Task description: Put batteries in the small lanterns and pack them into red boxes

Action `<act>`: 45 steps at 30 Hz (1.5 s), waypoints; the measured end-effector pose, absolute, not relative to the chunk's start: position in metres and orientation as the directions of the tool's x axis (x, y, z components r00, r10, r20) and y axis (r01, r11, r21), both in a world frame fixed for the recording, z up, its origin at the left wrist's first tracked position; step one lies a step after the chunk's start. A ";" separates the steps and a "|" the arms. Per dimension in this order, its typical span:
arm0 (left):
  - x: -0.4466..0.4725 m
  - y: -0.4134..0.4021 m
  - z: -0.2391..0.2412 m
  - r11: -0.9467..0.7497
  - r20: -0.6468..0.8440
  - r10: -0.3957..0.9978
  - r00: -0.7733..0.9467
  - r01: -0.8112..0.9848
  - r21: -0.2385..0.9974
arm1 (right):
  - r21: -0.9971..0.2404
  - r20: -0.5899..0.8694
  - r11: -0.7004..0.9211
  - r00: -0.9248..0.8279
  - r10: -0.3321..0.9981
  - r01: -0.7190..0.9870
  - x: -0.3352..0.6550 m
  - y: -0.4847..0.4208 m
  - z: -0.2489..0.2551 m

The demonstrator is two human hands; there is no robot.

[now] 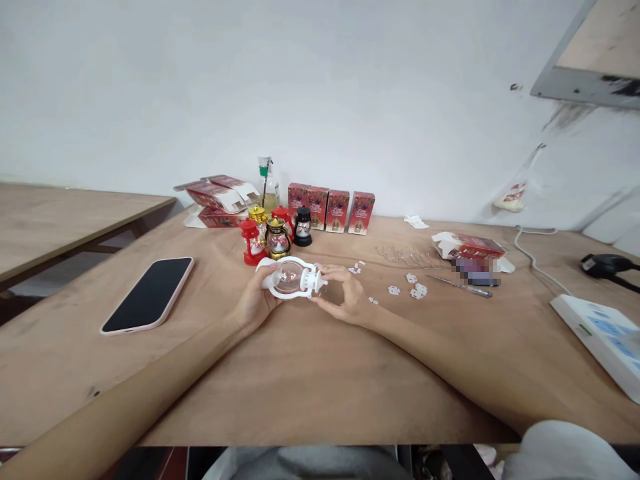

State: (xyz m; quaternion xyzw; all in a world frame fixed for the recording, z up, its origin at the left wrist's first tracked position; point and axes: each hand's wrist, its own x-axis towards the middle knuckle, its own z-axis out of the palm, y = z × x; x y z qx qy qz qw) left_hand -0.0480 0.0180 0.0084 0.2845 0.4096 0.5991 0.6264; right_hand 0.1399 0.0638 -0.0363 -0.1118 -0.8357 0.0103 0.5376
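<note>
A small white lantern [290,277] with a clear globe lies sideways between my two hands, just above the table. My left hand [255,301] is closed round its base. At the other end, the thumb and fingers of my right hand [349,295] pinch the lantern's top, where a thin wire seems to stick out. Behind it stand several finished-looking small lanterns: a red lantern [251,243], a black-and-gold lantern [278,239], a gold lantern [258,215] and a black lantern [303,227]. Another red one is partly hidden among them.
A phone [149,295] lies at left. Red boxes [338,212] stand along the wall, beside a bottle [270,190] and flattened cartons [220,197]. To the right are white plastic pieces [419,291], thin wires [410,257], a screwdriver [465,287], an open box [473,247] and a white device [600,333].
</note>
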 end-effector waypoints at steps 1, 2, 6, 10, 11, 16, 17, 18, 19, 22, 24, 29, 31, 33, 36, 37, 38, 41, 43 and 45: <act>-0.048 0.018 0.008 0.115 -0.165 0.985 -0.051 -0.518 0.847 | -0.140 0.896 0.974 -0.396 0.201 0.179 0.140 0.064 -0.036; -0.047 0.018 0.008 0.111 -0.161 0.986 -0.050 -0.520 0.847 | -0.142 0.897 0.974 -0.393 0.203 0.179 0.140 0.064 -0.036; -0.045 0.016 0.009 0.090 -0.148 0.987 -0.067 -0.533 0.842 | -0.175 0.888 0.969 -0.396 0.232 0.174 0.140 0.063 -0.036; -0.046 0.015 0.010 0.046 -0.100 0.992 -0.072 -0.540 0.840 | -0.224 0.874 0.957 -0.397 0.282 0.186 0.139 0.061 -0.035; -0.046 0.014 0.010 0.043 -0.092 0.994 -0.064 -0.544 0.838 | -0.226 0.874 0.957 -0.396 0.282 0.184 0.139 0.061 -0.035; -0.048 0.015 0.010 0.028 -0.086 0.993 -0.078 -0.553 0.832 | -0.227 0.846 0.956 -0.449 0.287 0.183 0.143 0.064 -0.026; -0.048 0.015 0.009 0.021 -0.082 0.993 -0.088 -0.546 0.838 | -0.237 0.824 0.953 -0.481 0.300 0.190 0.145 0.066 -0.022; -0.048 0.016 0.009 0.017 -0.079 0.992 -0.094 -0.537 0.844 | -0.242 0.795 0.950 -0.522 0.311 0.198 0.147 0.067 -0.018; -0.048 0.017 0.008 0.017 -0.078 0.993 -0.094 -0.528 0.849 | -0.239 0.760 0.948 -0.568 0.316 0.208 0.149 0.069 -0.014; -0.047 0.019 0.005 0.033 -0.088 0.992 -0.090 -0.487 0.873 | -0.167 0.656 0.953 -0.694 0.298 0.251 0.157 0.075 0.000; -0.047 0.020 0.004 0.041 -0.078 0.995 -0.068 -0.435 0.899 | -0.058 0.593 0.959 -0.763 0.257 0.277 0.162 0.081 0.010; -0.047 0.021 -0.001 -0.034 0.031 0.999 -0.020 -0.167 0.985 | 0.293 0.476 0.888 -0.860 0.186 0.354 0.173 0.091 0.025; -0.047 0.022 -0.005 -0.123 0.126 0.992 -0.033 0.082 0.989 | 0.383 0.484 0.831 -0.854 0.192 0.404 0.175 0.090 0.028; -0.048 0.023 -0.009 -0.220 0.238 0.971 -0.005 0.361 0.906 | 0.439 0.512 0.777 -0.836 0.197 0.452 0.174 0.085 0.030; -0.049 0.025 -0.015 -0.249 0.280 0.959 0.049 0.619 0.745 | 0.512 0.527 0.719 -0.833 0.170 0.470 0.169 0.076 0.032; -0.049 0.026 -0.015 -0.233 0.267 0.962 0.048 0.652 0.722 | 0.540 0.529 0.701 -0.836 0.148 0.466 0.167 0.074 0.032; -0.048 0.027 -0.015 -0.219 0.254 0.966 0.047 0.669 0.711 | 0.565 0.534 0.683 -0.836 0.124 0.462 0.165 0.071 0.032; -0.045 0.030 -0.014 -0.220 0.239 0.968 0.076 0.713 0.665 | 0.605 0.564 0.646 -0.824 0.064 0.465 0.159 0.067 0.033; -0.041 0.033 -0.014 -0.241 0.242 0.963 0.116 0.769 0.592 | 0.610 0.562 0.653 -0.826 0.042 0.449 0.157 0.065 0.034; -0.035 0.037 -0.016 -0.266 0.247 0.956 0.159 0.826 0.497 | 0.613 0.538 0.677 -0.843 0.019 0.407 0.155 0.061 0.036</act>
